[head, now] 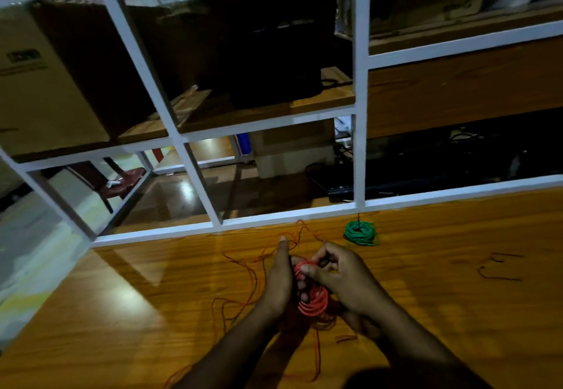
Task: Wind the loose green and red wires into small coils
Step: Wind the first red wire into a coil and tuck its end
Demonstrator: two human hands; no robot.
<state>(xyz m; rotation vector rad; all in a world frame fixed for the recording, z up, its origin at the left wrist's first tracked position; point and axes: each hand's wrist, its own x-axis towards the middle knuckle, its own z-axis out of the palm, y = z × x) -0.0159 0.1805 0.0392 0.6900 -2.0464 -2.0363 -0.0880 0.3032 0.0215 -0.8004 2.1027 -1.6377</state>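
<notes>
Near the tabletop [457, 297] rear, 1 green coil [361, 233] is finished; the red coil [313, 300], partly wound, is held by the left hand [278, 279], right hand [338, 276] pinching it; loose red wire [240, 300] remains.

A red wire coil [312, 298] is sitting upright between two hands above a wooden table [441, 312], its loops bunching into a small round bundle. The rest of the red wire [243, 282] is trailing loose from it, straggling in thin curls across the tabletop to the left, toward the far edge and back toward the near edge. A green wire coil [361, 233] is lying flat near the table's far edge, wound tight and well apart from the red one.
</notes>
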